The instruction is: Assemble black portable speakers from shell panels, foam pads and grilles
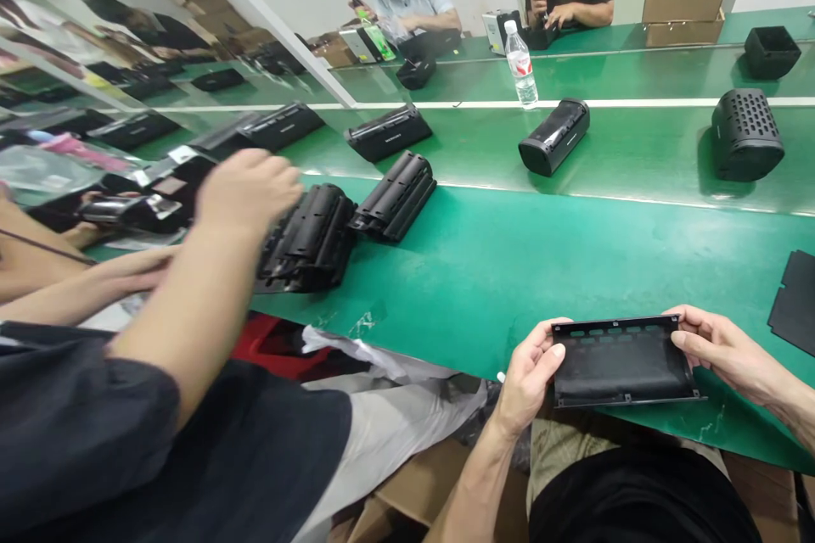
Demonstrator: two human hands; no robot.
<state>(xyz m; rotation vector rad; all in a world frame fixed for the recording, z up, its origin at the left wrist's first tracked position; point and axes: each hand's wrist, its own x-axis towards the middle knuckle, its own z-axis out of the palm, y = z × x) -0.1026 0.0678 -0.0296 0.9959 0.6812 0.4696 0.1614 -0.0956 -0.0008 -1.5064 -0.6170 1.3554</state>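
Note:
Between my two hands, over the near edge of the green table, is a black plastic housing shell with a row of slots along its far side. My left hand grips its left end, thumb on top. The right end is pinched by my right hand, thumb over the rim. The shell's hollow side faces up towards me. To the right of my right hand lies a flat black sheet, cut off by the view's edge.
Black ribbed housings lie beside a co-worker's arm on my left. Farther back stand a black cylindrical unit, a perforated housing and a water bottle. People sit across the green table, near cardboard boxes.

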